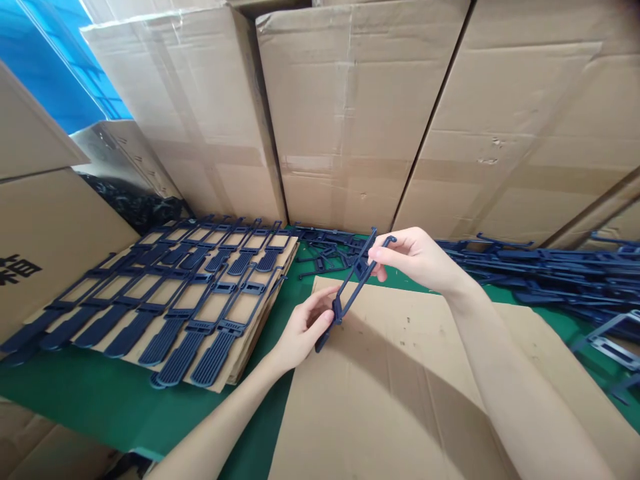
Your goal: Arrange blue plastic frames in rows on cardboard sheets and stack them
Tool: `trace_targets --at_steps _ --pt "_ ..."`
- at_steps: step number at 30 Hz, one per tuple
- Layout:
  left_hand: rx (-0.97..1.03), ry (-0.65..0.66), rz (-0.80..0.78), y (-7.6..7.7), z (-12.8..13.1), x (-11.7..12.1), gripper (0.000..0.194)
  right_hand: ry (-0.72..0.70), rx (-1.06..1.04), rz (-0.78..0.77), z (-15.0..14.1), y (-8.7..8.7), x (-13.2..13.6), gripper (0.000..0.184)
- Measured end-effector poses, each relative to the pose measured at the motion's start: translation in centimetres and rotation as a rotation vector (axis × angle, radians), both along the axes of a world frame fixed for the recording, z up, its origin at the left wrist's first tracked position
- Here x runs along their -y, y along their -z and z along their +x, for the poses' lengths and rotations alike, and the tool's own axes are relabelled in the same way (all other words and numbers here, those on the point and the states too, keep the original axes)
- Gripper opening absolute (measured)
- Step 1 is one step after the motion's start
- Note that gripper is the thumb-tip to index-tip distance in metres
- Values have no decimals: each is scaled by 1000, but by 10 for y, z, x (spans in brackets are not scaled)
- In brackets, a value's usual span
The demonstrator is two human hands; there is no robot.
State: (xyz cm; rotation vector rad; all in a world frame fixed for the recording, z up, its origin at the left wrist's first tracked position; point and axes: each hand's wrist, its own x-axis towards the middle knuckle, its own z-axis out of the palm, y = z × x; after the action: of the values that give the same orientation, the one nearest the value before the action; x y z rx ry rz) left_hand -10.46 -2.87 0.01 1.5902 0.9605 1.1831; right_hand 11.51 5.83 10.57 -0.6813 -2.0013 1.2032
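Observation:
A dark blue plastic frame part (353,290) is held tilted above a flat cardboard sheet (400,400). My left hand (303,330) grips its lower, solid end between thumb and fingers. At the upper end, my right hand (405,257) pinches the part near a crossbar; some of its fingers are hidden behind the frame. To the left, similar frame parts with ribbed paddle ends (215,353) lie in overlapping rows on a stack of cardboard (260,333).
Loose dark blue parts (550,280) are heaped at the right, and more (325,257) lie behind my hands. Large taped cartons (350,120) wall off the back. A green tabletop (100,407) shows between the cardboard pieces. Another carton (50,233) stands at the left.

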Motion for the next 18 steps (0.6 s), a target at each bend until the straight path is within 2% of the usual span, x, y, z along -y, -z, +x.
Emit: trace_targets --at_steps 6,9,13,18 --pt "159 -125 -158 3 -3 -2 47 -35 188 -65 14 -5 -3 25" --pt "93 -150 -203 0 -5 -2 56 -125 375 -88 15 0 -8 28" --pt "-92 -218 -90 -1 -7 -3 67 -261 544 -76 5 17 -17 29" --pt "-193 -389 21 10 -10 -10 52 -223 544 -28 -12 40 -23 27"
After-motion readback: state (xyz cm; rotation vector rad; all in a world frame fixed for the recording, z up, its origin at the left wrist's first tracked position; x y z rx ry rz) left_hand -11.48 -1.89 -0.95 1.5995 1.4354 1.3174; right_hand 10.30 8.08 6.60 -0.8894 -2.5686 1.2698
